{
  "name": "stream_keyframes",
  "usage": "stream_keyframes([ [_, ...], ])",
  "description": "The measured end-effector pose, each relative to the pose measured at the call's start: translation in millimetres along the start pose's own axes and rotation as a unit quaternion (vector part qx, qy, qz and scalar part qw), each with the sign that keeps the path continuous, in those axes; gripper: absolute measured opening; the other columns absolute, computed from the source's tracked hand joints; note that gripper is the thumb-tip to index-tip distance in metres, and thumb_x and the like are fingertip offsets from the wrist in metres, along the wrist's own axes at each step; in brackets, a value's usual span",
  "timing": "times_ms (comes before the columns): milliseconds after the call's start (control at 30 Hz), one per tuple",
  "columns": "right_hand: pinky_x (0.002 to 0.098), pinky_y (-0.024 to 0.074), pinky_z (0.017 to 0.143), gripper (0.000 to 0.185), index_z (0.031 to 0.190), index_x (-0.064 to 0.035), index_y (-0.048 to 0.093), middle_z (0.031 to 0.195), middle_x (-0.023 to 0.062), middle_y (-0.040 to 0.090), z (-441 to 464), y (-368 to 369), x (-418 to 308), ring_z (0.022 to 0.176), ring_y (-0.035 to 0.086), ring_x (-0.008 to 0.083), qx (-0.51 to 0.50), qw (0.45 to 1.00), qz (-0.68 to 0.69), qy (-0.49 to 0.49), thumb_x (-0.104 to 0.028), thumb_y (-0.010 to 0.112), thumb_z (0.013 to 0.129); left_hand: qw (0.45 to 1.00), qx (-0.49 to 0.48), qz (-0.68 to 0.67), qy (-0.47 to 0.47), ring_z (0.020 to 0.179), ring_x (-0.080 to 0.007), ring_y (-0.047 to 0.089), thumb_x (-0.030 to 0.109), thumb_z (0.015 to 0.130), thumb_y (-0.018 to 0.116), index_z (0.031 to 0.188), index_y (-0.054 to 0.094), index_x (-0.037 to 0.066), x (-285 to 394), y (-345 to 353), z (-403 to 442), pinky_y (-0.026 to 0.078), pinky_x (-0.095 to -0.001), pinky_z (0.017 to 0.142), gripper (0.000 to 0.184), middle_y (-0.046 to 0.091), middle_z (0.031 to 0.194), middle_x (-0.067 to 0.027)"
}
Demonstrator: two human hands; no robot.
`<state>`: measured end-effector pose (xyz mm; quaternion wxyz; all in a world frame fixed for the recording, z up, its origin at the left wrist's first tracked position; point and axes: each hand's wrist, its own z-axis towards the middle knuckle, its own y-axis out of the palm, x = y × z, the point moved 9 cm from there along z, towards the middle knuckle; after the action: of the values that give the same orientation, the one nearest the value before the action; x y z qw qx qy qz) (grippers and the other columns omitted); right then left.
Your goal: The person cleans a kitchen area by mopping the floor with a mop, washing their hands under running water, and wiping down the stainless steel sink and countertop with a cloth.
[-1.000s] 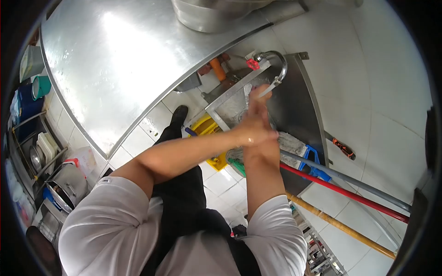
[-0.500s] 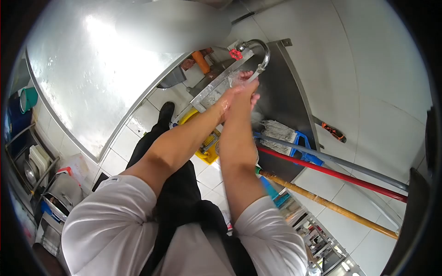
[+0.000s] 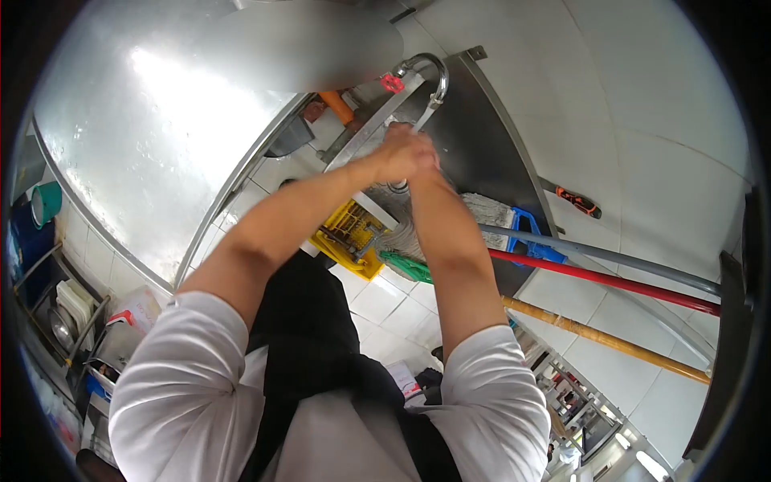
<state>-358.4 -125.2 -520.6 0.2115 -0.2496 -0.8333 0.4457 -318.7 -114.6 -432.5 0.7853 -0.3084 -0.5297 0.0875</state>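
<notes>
Water (image 3: 423, 120) from the tap (image 3: 442, 76) meets my left hand (image 3: 392, 154) and right hand (image 3: 425, 157) over the sink (image 3: 377, 211).

My hands press together just under the spout, the left lapped across the right; they blur there, so I cannot tell whether the fingers are curled or straight. My right arm (image 3: 454, 241) blocks part of the view; just beyond it lie a mop (image 3: 490, 211) and its blue clamp (image 3: 526, 233). A grey pole (image 3: 610, 262), a red pole (image 3: 610, 280) and a yellow pole (image 3: 610, 339) slant off to my right. A yellow bucket (image 3: 353, 267) sits below the sink, near something green (image 3: 407, 266). An orange-handled tool (image 3: 578, 202) lies farther right; the steel table (image 3: 144, 161) fills my left.
</notes>
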Motion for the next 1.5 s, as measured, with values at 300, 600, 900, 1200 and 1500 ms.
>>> stream_keyframes([
  [300,0.0371,0.0524,0.059,0.024,0.082,-0.0016,0.066,0.073,0.0135,0.065,-24.0,8.6,37.6,0.064,0.064,0.0254,0.046,0.657,0.742,0.129,-0.020,0.056,0.093,0.635,-0.198,-0.723,-0.189,0.083,-0.0169,0.065,0.029,0.097,0.046,0.124,0.063,0.007,-66.9,17.9,12.8,0.046,-0.0283,0.062,0.039,0.068,0.094,-0.0075],
  [600,0.0334,0.0504,0.069,0.037,0.104,-0.0076,0.063,0.099,0.0047,0.068,-12.4,18.4,82.1,0.075,0.060,0.0201,0.265,0.638,0.670,0.272,-0.042,0.050,0.101,0.855,0.260,-0.381,-0.235,0.128,-0.0250,0.049,0.038,0.101,0.045,0.146,0.040,0.003,-36.9,-7.2,-4.4,0.036,-0.0348,0.108,0.057,0.054,0.136,-0.0170],
  [900,0.0346,0.0479,0.091,0.067,0.132,-0.0103,0.049,0.117,0.0032,0.057,-19.0,25.0,19.6,0.104,0.057,0.0182,0.196,0.211,0.951,0.110,-0.066,0.046,0.095,0.801,0.144,-0.242,-0.528,0.141,-0.0441,0.030,0.065,0.096,0.035,0.150,0.034,0.005,-43.9,4.0,-5.4,0.019,-0.0447,0.117,0.081,0.034,0.153,-0.0244],
  [1200,0.0380,0.0492,0.085,0.056,0.129,-0.0135,0.052,0.114,0.0039,0.058,-39.7,1.9,14.6,0.102,0.057,0.0208,0.149,0.222,0.951,0.155,-0.060,0.046,0.098,0.866,0.158,-0.404,-0.247,0.135,-0.0349,0.040,0.056,0.098,0.043,0.153,0.031,0.010,-34.5,7.0,9.7,0.031,-0.0409,0.111,0.073,0.040,0.149,-0.0230],
  [1500,0.0451,0.0410,0.099,0.059,0.128,-0.0170,0.054,0.123,0.0049,0.058,-38.0,5.9,21.2,0.116,0.051,0.0279,0.196,0.220,0.947,0.126,-0.066,0.041,0.096,0.864,0.189,-0.333,-0.327,0.142,-0.0398,0.028,0.044,0.096,0.051,0.149,0.038,0.009,-71.8,33.6,7.9,0.029,-0.0484,0.114,0.065,0.029,0.153,-0.0253],
])
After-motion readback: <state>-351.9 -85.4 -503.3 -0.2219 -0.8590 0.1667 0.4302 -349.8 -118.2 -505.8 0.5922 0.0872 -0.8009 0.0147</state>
